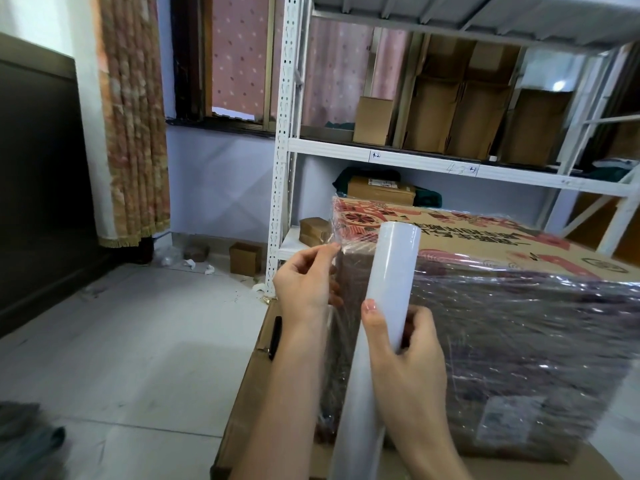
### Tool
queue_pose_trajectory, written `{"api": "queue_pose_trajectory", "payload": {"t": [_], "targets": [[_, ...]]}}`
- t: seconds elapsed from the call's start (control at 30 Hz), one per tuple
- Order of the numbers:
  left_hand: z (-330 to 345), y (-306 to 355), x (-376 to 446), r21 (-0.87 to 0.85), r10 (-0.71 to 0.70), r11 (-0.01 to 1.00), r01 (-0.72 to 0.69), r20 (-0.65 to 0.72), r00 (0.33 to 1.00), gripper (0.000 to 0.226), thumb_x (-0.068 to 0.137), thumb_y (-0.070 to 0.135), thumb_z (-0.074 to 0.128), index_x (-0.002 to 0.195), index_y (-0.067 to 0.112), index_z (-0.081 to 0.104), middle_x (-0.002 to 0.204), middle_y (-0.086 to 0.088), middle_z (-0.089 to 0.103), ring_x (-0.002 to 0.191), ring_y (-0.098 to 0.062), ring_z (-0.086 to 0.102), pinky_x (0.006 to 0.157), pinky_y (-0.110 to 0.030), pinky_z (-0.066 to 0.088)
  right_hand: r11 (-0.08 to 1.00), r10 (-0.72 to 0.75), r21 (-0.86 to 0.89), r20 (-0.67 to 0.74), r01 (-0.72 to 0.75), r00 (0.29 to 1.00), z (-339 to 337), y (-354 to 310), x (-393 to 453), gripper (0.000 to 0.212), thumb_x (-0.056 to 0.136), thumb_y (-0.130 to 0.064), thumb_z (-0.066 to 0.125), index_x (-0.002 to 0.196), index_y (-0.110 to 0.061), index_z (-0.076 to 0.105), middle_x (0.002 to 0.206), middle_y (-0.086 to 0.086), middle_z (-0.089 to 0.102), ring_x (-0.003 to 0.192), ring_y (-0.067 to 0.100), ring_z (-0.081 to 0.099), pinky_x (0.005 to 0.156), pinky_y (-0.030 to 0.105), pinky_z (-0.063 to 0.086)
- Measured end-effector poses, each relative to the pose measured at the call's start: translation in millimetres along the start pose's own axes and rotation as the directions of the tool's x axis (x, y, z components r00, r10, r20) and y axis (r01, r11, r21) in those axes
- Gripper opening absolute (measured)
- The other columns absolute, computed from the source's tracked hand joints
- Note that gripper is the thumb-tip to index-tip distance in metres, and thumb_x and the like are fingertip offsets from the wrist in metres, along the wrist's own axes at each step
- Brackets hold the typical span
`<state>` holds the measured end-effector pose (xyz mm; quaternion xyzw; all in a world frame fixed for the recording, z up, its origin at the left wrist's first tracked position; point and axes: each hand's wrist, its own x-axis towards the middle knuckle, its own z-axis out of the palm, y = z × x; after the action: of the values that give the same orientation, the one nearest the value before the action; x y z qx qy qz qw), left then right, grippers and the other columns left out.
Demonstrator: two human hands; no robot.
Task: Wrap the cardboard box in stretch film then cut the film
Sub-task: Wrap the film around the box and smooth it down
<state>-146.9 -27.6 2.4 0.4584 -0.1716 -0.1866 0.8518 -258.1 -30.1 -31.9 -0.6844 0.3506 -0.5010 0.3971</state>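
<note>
Two bare hands work at the centre of the frame. Part of the large cardboard box with red printed graphics [485, 251] is cut off at the right edge, and its lower left corner is hidden behind the forearms. The clear stretch film [519, 341] covering its dark front face is wrinkled and glossy; the print beneath cannot be read. The box occupies the centre and right of the frame, resting on flat brown cardboard [249, 382] at the lower centre. A black object lying on that cardboard, beside the left forearm, is too indistinct to identify.

The left hand [304, 282] has its fingers curled toward the box's upper left corner, pinching the film edge there. The right hand [405, 348] grips the long white roll of stretch film [388, 289], thumb across its front, fingers curled behind. The roll stands nearly upright, tilted slightly right, against the box's left front; its lower end leaves the frame.

A white metal shelving rack [287, 133] holding brown cartons fills the upper right. A patterned curtain [135, 116] hangs at the upper left.
</note>
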Motion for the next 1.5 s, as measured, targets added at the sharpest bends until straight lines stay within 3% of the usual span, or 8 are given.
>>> {"api": "queue_pose_trajectory", "payload": {"t": [0.13,0.33,0.57,0.73,0.83,1.03,1.27,1.5], "targets": [[5,13,7,0.144,-0.179,0.974,0.172,0.041,0.983,0.018,0.079,0.028,0.063,0.078,0.012,0.055,0.048,0.004,0.048,0.038,-0.008,0.04,0.039,-0.019,0.033,1.0,-0.003,-0.024,0.055,0.004,0.998,2,2,3,0.04,0.07,-0.065,0.054,0.085,-0.029,0.048,0.075,-0.011,0.063,0.072,0.01,0.063,0.075,0.047,0.053],[4,31,5,0.383,-0.215,0.914,0.135,0.174,0.961,0.031,0.083,0.041,0.053,0.066,0.016,0.052,0.046,0.005,0.05,0.038,-0.007,0.046,0.048,-0.019,0.038,0.999,-0.035,0.02,0.182,0.032,0.983,-3,3,12,0.034,0.073,-0.064,0.056,0.088,-0.034,0.05,0.08,-0.017,0.064,0.074,0.007,0.064,0.075,0.046,0.055],[-52,10,-9,0.363,-0.198,0.926,0.108,0.221,0.955,0.026,0.093,0.034,0.055,0.083,0.011,0.061,0.074,-0.003,0.062,0.072,-0.016,0.061,0.066,-0.026,0.052,0.995,-0.063,0.086,0.284,0.04,0.957,-10,3,12,0.038,0.065,-0.062,0.052,0.091,-0.035,0.049,0.089,-0.016,0.062,0.08,-0.008,0.062,0.066,0.022,0.05],[-81,-30,-40,0.427,-0.411,0.875,0.227,0.409,0.815,0.034,0.081,0.041,0.06,0.091,0.012,0.073,0.086,-0.007,0.073,0.083,-0.02,0.067,0.078,-0.032,0.051,0.989,-0.076,0.143,0.29,0.035,0.954,-9,2,12,0.03,0.073,-0.052,0.055,0.093,-0.031,0.049,0.089,-0.011,0.062,0.074,-0.009,0.062,0.057,0.013,0.049],[-76,-42,-49,0.242,-0.421,0.906,0.346,0.465,0.779,0.028,0.074,0.036,0.064,0.089,0.016,0.076,0.093,-0.008,0.072,0.084,-0.017,0.067,0.078,-0.031,0.051,0.985,-0.086,0.169,0.284,0.038,0.955,-10,1,12,0.016,0.083,-0.038,0.058,0.092,-0.027,0.05,0.086,-0.009,0.062,0.07,-0.01,0.062,0.054,0.009,0.047],[-67,-50,-57,0.005,-0.375,0.907,0.42,0.461,0.804,0.013,0.074,0.021,0.065,0.081,0.016,0.074,0.085,-0.01,0.07,0.072,-0.02,0.065,0.064,-0.032,0.054,0.99,-0.124,0.106,0.299,0.096,0.946,-17,1,17,0.02,0.082,-0.038,0.06,0.095,-0.026,0.052,0.088,-0.011,0.062,0.072,-0.013,0.061,0.054,0.006,0.046],[-62,-54,-54,0.116,-0.215,0.975,0.191,0.249,0.944,0.007,0.088,0.011,0.061,0.084,0.009,0.066,0.071,-0.003,0.068,0.07,-0.019,0.06,0.061,-0.03,0.048,0.988,-0.157,0.038,0.318,0.152,0.935,-17,4,20,0.036,0.078,-0.045,0.059,0.102,-0.019,0.053,0.091,-0.012,0.063,0.075,-0.012,0.061,0.055,0.006,0.045],[-67,-50,-48,0.228,-0.112,0.971,0.067,0.19,0.975,0.008,0.091,0.008,0.057,0.091,0.007,0.065,0.074,-0.003,0.067,0.064,-0.009,0.063,0.06,-0.022,0.054,0.986,-0.154,0.003,0.376,0.165,0.914,-17,1,22,0.053,0.072,-0.054,0.053,0.109,-0.016,0.051,0.098,-0.009,0.063,0.086,-0.001,0.062,0.063,0.012,0.05]]}}
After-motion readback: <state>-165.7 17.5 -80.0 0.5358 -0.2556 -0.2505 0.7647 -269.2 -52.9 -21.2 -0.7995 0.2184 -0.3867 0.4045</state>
